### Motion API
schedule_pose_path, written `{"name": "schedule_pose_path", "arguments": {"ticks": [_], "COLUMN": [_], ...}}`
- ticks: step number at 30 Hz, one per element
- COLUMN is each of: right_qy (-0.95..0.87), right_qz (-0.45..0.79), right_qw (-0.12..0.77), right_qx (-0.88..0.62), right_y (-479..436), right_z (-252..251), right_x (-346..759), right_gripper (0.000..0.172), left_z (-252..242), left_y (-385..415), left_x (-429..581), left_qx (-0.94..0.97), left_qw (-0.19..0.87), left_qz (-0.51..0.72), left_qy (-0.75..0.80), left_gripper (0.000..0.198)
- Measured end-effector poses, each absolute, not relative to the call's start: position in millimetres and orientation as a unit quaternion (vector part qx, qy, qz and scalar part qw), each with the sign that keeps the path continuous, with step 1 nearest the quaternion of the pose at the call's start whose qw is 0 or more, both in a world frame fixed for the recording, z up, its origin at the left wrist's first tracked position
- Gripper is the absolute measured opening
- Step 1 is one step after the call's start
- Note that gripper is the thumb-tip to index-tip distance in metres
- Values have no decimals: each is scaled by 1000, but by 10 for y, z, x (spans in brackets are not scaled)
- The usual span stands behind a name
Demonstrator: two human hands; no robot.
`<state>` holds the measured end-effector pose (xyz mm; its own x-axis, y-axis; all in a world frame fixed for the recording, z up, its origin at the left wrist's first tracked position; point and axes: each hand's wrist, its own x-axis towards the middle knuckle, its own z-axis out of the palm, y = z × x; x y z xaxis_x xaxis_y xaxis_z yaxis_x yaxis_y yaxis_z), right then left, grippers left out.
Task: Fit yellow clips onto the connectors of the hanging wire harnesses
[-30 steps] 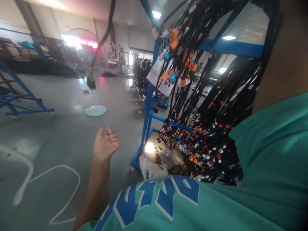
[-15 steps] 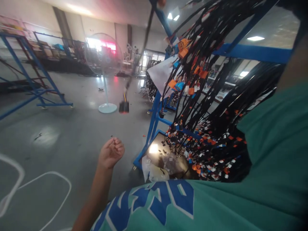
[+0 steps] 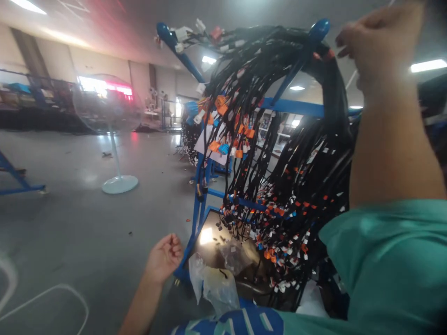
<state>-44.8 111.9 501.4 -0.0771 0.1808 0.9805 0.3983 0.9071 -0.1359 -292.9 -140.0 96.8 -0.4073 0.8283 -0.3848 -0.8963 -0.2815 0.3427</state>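
A thick bundle of black wire harnesses [image 3: 265, 51] hangs over the blue rack's arms, and its white, orange and blue connectors [image 3: 240, 128] dangle in front. Raised at the upper right is my right hand [image 3: 380, 44], near the rounded blue arm end [image 3: 319, 29]. Its fingers are bent, slightly blurred, and whatever they may hold is hidden. Low down, left of the rack's base, my left hand [image 3: 165, 258] has its fingers curled in, with nothing visible in them. It appears apart from the harnesses.
The blue wheeled rack [image 3: 197, 209] has a base tray [image 3: 209, 218] with clear plastic bags [image 3: 218, 284] at its front. A pedestal fan [image 3: 118, 184] stands on the grey floor to the left. Another blue frame [image 3: 17, 181] is at the left edge.
The dark cable with a black connector that dangled in front is gone from there. My right hand has come into view at the upper right. The view has shifted; my left hand remains curled.
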Motion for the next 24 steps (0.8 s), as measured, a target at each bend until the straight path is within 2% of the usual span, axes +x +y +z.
{"name": "schedule_pose_path", "arguments": {"ticks": [2,6,9,12,17,20,24], "right_qy": [-738,-796,-809,-776,-642,-494,-431], "right_qz": [-67,-100,-100,-63,10,80,125], "right_qw": [628,520,461,449,483,468,412], "right_qx": [-238,-293,-351,-438,-595,-729,-793], "right_y": [962,726,602,436,-80,-440,-643], "right_z": [4614,3815,3152,2437,1221,458,-578], "right_x": [-337,193,776,1495,2934,3664,4145], "right_gripper": [51,52,46,38,26,22,22], "left_z": [891,618,294,-89,-571,-657,-621], "left_y": [-1296,-1061,-863,-675,-468,-421,-400], "left_x": [-2856,-2643,-2426,-2157,-1585,-1239,-902], "left_qx": [-67,-61,-53,-37,-2,16,48], "left_qw": [560,610,657,696,742,763,764], "left_qz": [782,737,691,643,570,525,493], "left_qy": [267,284,297,318,353,377,413], "left_gripper": [36,35,34,31,23,22,21]}}
